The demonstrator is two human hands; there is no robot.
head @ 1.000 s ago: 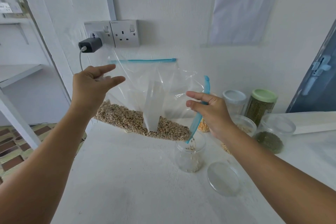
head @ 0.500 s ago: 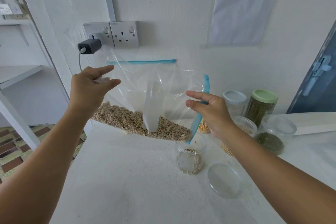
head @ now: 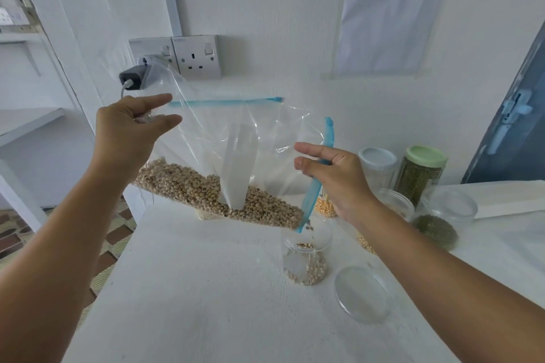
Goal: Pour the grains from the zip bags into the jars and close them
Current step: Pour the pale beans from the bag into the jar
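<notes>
A clear zip bag (head: 236, 138) with a blue zip strip hangs tilted above the white table (head: 206, 289). Pale beans (head: 212, 194) lie along its lower edge and trickle from the low right corner into an open clear jar (head: 306, 256), which holds a shallow layer of beans. My left hand (head: 132, 132) pinches the bag's upper left corner. My right hand (head: 333, 177) pinches the blue zip edge just above the jar. The jar's clear lid (head: 361, 293) lies flat on the table to its right.
Behind my right hand stand several other jars: a green-lidded one of green grains (head: 418, 174), a white-lidded one (head: 377, 165), an open one with green grains (head: 439, 221). Wall sockets with a plugged charger (head: 132, 78) are behind the bag. A floor drop lies left of the table.
More beans have collected in the jar. The bag's left corner has risen a little, and both hands keep their hold.
</notes>
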